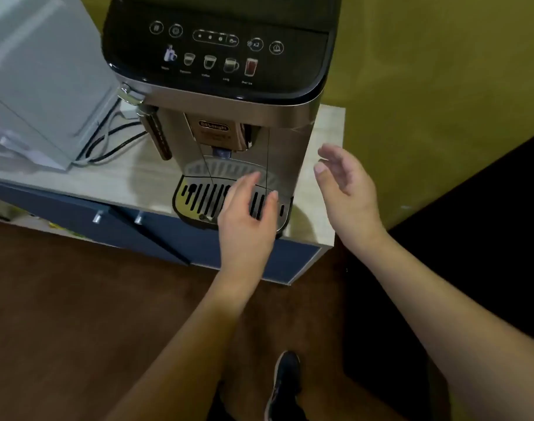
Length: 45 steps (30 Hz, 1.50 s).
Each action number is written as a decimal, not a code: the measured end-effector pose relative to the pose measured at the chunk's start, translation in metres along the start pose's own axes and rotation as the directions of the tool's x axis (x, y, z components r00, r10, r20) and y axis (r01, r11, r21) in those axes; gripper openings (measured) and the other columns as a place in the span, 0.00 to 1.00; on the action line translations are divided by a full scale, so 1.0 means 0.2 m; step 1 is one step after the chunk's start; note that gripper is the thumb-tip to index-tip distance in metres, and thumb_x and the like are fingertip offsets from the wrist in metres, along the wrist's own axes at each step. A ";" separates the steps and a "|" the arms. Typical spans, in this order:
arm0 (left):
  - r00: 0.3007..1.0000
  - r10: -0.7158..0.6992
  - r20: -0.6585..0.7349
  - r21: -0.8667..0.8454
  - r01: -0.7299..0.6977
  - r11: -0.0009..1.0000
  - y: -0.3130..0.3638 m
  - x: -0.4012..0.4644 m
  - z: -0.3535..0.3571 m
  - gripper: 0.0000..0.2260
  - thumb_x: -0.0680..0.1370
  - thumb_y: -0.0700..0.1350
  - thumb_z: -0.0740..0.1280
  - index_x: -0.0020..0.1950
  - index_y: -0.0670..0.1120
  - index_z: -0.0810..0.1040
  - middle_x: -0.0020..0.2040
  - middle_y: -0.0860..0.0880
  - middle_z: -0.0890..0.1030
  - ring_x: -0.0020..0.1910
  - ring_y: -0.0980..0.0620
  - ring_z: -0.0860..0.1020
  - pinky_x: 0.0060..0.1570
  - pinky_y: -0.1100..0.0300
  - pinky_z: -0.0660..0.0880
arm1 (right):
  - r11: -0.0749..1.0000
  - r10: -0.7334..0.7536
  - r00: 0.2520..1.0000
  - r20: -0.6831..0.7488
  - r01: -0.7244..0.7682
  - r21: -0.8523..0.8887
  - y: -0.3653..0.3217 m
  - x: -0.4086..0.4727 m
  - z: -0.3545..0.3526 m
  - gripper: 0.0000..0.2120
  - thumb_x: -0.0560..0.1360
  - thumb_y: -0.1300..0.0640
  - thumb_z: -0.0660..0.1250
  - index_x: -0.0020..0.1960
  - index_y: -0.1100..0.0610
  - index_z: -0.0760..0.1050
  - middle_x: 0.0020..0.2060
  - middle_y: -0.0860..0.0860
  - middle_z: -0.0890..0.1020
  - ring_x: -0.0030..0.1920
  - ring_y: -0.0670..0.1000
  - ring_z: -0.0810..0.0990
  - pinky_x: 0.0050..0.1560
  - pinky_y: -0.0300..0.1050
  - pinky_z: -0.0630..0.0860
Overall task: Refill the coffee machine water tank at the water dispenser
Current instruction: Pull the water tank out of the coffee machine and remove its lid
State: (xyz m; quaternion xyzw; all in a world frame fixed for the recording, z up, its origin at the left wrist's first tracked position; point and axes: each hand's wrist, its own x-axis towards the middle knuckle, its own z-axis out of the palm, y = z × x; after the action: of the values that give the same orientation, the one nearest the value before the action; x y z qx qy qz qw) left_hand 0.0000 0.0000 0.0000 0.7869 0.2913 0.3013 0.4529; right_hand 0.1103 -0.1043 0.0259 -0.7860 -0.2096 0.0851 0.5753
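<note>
Neither hand is gripping anything: both are hovering with fingers loosely spread, empty. Going left to right: one grey box-shaped appliance (pixel 31 86) is sitting at the counter's left end, cables (pixel 113 138) trailing behind it, likely to a wall socket out of view. One coffee machine (pixel 217 95) is standing at the right end of the counter (pixel 138 183), front facing the person so the drip tray (pixel 205 202) is reachable. Left hand (pixel 247 214) is hanging over the drip tray; whether it is touching, cannot tell. Right hand (pixel 347 189) is reaching beside the machine's right flank, probably where the tank pulls out. Water tank itself isn't distinguishable, presumably seated in the machine. Dispenser not in view. Two cabinet knobs (pixel 97 217) are showing below, one shoe (pixel 285 384) on the floor.
</note>
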 end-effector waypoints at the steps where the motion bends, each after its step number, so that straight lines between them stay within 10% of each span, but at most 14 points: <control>1: 1.000 -0.014 -0.018 0.018 0.014 1.000 -0.02 0.03 0.04 0.18 0.79 0.47 0.67 0.69 0.45 0.74 0.65 0.50 0.76 0.66 0.57 0.72 0.65 0.65 0.68 | 1.000 0.000 1.000 -0.002 0.000 -0.015 0.00 0.05 0.02 0.19 0.81 0.52 0.64 0.70 0.55 0.72 0.61 0.44 0.79 0.64 0.43 0.77 0.67 0.44 0.73; 6: 0.998 -0.003 -0.055 0.033 0.005 0.999 -0.08 0.11 0.17 0.18 0.80 0.44 0.66 0.69 0.45 0.74 0.66 0.48 0.75 0.62 0.63 0.69 0.57 0.81 0.61 | 0.990 -0.029 0.999 0.023 0.032 -0.137 -0.04 0.19 0.07 0.18 0.80 0.47 0.64 0.66 0.55 0.75 0.48 0.39 0.79 0.50 0.36 0.78 0.48 0.26 0.72; 14: 0.986 0.130 -0.103 0.105 -0.119 0.987 -0.04 0.12 0.24 0.24 0.79 0.41 0.68 0.74 0.42 0.67 0.74 0.44 0.67 0.69 0.59 0.64 0.58 0.83 0.57 | 0.952 -0.097 0.993 0.066 0.112 -0.284 -0.11 0.17 0.09 0.21 0.83 0.47 0.55 0.73 0.56 0.63 0.41 0.43 0.80 0.39 0.41 0.78 0.34 0.29 0.69; 20: 0.993 0.091 -0.071 0.102 -0.084 0.991 -0.02 0.13 0.26 0.28 0.78 0.44 0.69 0.76 0.41 0.64 0.77 0.44 0.62 0.70 0.53 0.64 0.57 0.86 0.52 | 0.898 -0.106 0.993 0.059 0.121 -0.423 -0.16 0.20 0.12 0.15 0.83 0.49 0.53 0.62 0.59 0.65 0.46 0.59 0.82 0.45 0.62 0.79 0.37 0.50 0.69; 25: 0.995 0.079 -0.058 0.146 -0.070 0.987 -0.04 0.14 0.26 0.31 0.75 0.43 0.73 0.76 0.45 0.65 0.77 0.46 0.64 0.71 0.48 0.68 0.64 0.69 0.61 | 0.832 -0.177 0.984 0.021 0.161 -0.530 -0.18 0.19 0.15 0.14 0.83 0.51 0.53 0.58 0.62 0.65 0.42 0.63 0.82 0.43 0.66 0.79 0.45 0.60 0.74; 29: 0.995 0.084 -0.061 0.142 -0.074 0.987 -0.03 0.15 0.25 0.30 0.76 0.44 0.72 0.75 0.43 0.66 0.76 0.44 0.66 0.72 0.48 0.67 0.66 0.74 0.57 | 0.812 -0.186 0.983 0.013 0.161 -0.561 -0.20 0.18 0.16 0.13 0.83 0.52 0.53 0.58 0.63 0.66 0.43 0.63 0.82 0.44 0.67 0.79 0.46 0.60 0.73; 38: 0.999 0.022 -0.034 0.097 -0.018 0.995 0.00 0.12 0.21 0.28 0.79 0.51 0.61 0.77 0.43 0.62 0.63 0.40 0.77 0.62 0.43 0.75 0.62 0.49 0.72 | 0.914 -0.039 0.999 -0.032 0.023 -0.405 -0.22 0.09 0.17 0.11 0.84 0.56 0.51 0.59 0.62 0.66 0.38 0.51 0.74 0.42 0.59 0.74 0.42 0.50 0.65; 41: 0.998 -0.061 -0.036 -0.021 0.060 0.998 0.07 0.11 0.21 0.41 0.71 0.69 0.52 0.76 0.43 0.64 0.64 0.42 0.75 0.63 0.46 0.73 0.61 0.57 0.69 | 0.875 -0.016 1.000 0.016 0.022 -0.484 -0.26 0.10 0.11 0.12 0.83 0.54 0.53 0.59 0.59 0.69 0.43 0.54 0.77 0.46 0.59 0.75 0.49 0.54 0.71; 45: 0.993 -0.082 -0.087 0.023 0.084 0.996 0.10 0.13 0.25 0.31 0.74 0.60 0.59 0.73 0.44 0.66 0.66 0.44 0.71 0.63 0.48 0.72 0.58 0.61 0.67 | 0.872 0.026 0.997 0.070 0.012 -0.489 -0.26 0.18 0.03 0.09 0.81 0.50 0.56 0.49 0.54 0.71 0.45 0.53 0.77 0.49 0.57 0.75 0.48 0.50 0.71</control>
State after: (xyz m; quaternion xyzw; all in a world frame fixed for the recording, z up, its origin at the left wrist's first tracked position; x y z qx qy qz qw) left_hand 0.0571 -0.0169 0.0034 0.7662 0.3469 0.3122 0.4417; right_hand 0.1274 -0.0703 0.0760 -0.9030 -0.2426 0.0604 0.3494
